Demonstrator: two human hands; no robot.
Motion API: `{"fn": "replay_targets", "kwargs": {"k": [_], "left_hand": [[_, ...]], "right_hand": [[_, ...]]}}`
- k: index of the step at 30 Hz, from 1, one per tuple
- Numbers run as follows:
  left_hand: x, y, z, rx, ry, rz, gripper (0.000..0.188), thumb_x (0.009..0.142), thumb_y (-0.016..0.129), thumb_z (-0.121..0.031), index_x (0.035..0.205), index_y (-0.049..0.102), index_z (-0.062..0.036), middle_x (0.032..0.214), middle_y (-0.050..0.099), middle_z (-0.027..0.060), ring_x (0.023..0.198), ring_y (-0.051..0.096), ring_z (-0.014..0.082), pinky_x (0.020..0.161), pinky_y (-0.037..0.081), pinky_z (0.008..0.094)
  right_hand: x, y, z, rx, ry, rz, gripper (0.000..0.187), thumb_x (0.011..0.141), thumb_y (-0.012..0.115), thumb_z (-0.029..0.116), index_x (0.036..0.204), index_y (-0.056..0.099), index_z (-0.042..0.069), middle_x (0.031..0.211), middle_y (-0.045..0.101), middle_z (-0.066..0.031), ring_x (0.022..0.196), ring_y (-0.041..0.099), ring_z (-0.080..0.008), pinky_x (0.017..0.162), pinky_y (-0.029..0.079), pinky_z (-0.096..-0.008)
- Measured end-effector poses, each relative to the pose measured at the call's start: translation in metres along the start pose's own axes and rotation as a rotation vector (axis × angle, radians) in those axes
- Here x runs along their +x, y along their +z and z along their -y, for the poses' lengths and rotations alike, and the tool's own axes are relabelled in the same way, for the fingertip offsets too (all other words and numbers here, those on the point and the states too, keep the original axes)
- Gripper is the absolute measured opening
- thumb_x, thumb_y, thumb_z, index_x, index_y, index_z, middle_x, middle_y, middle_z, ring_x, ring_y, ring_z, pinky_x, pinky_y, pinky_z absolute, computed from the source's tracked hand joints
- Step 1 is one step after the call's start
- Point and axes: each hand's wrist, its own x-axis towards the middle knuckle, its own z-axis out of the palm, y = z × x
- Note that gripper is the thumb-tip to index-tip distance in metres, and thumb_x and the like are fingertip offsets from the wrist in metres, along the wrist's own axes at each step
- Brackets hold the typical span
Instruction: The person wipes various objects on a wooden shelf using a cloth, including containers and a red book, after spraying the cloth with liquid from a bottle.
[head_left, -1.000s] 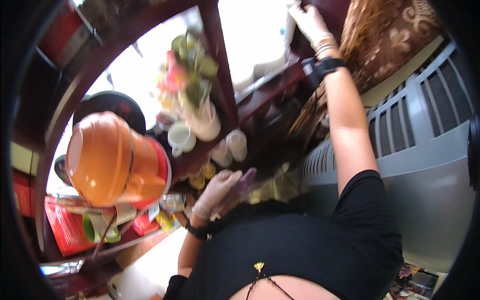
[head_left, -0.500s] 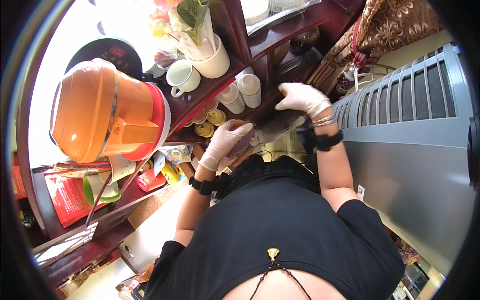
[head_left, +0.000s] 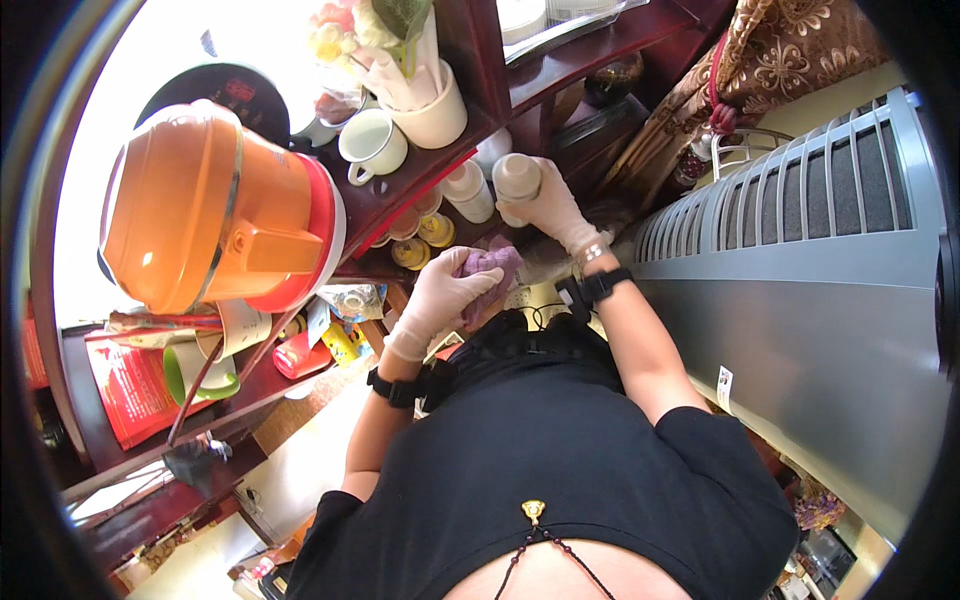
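Note:
My right hand (head_left: 560, 215), in a white glove, is wrapped round a white capped bottle (head_left: 516, 178) at the shelf. A crumpled purple cloth (head_left: 496, 268) is gripped in my gloved left hand (head_left: 436, 298), just below and left of that bottle. Another white bottle (head_left: 467, 191) stands close on the left, and a third (head_left: 493, 148) shows partly behind. Small yellow jars (head_left: 436, 231) with brownish lids sit on the shelf beyond my left hand.
Above the jars, a dark wooden ledge carries a white mug (head_left: 371, 146), a white pot (head_left: 432, 112) with artificial flowers and a large orange appliance (head_left: 215, 215). A tall grey unit (head_left: 800, 300) with a slatted top flanks my right arm. A patterned curtain (head_left: 780, 55) hangs behind it.
My right hand has moved left and closed on a white bottle. The purple cloth in my left hand has come up into plain view.

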Motion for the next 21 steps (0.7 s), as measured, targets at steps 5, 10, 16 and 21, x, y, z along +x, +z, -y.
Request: {"fn": "replay_targets", "kwargs": {"k": [5, 10, 16, 21], "left_hand": [[-0.020, 0.001, -0.053, -0.375, 0.380, 0.019, 0.022, 0.072, 0.068, -0.012, 0.085, 0.060, 0.0037, 0.106, 0.057, 0.0088, 0.100, 0.052, 0.0164, 0.089, 0.040, 0.0284], [-0.015, 0.028, -0.100, 0.510, 1.265, -0.630, 0.035, 0.061, 0.076, -0.010, 0.089, 0.056, -0.0031, 0.117, 0.053, 0.0203, 0.106, 0.052, 0.0383, 0.088, 0.043, 0.0444], [0.027, 0.075, -0.117, 0.285, 1.217, 0.123, 0.065, 0.064, 0.079, -0.022, 0.118, 0.048, -0.0037, 0.127, 0.047, 0.0217, 0.116, 0.047, 0.0374, 0.098, 0.038, 0.0443], [0.039, 0.077, -0.132, 0.534, 1.147, 0.404, 0.041, 0.067, 0.075, -0.020, 0.104, 0.060, -0.0080, 0.105, 0.057, 0.0097, 0.100, 0.052, 0.0294, 0.088, 0.043, 0.0360]], "right_hand": [[-0.027, -0.037, 0.020, 0.446, 0.047, -0.127, 0.065, 0.065, 0.081, 0.016, 0.113, 0.038, 0.005, 0.102, 0.052, -0.0063, 0.093, 0.052, -0.0161, 0.086, 0.044, -0.0317], [-0.054, -0.085, 0.039, 0.466, 0.011, -0.185, 0.061, 0.068, 0.077, 0.012, 0.115, 0.038, 0.005, 0.101, 0.053, -0.0068, 0.092, 0.053, -0.0159, 0.085, 0.045, -0.0315], [-0.081, -0.133, 0.109, -0.056, -0.639, -0.230, 0.023, 0.069, 0.069, 0.009, 0.091, 0.063, 0.013, 0.090, 0.061, -0.0004, 0.088, 0.060, -0.0199, 0.073, 0.048, -0.0316], [-0.104, -0.138, 0.088, -0.155, -0.399, -0.062, 0.030, 0.062, 0.076, 0.018, 0.089, 0.064, 0.014, 0.094, 0.063, -0.0001, 0.086, 0.060, -0.0198, 0.074, 0.048, -0.0314]]}}
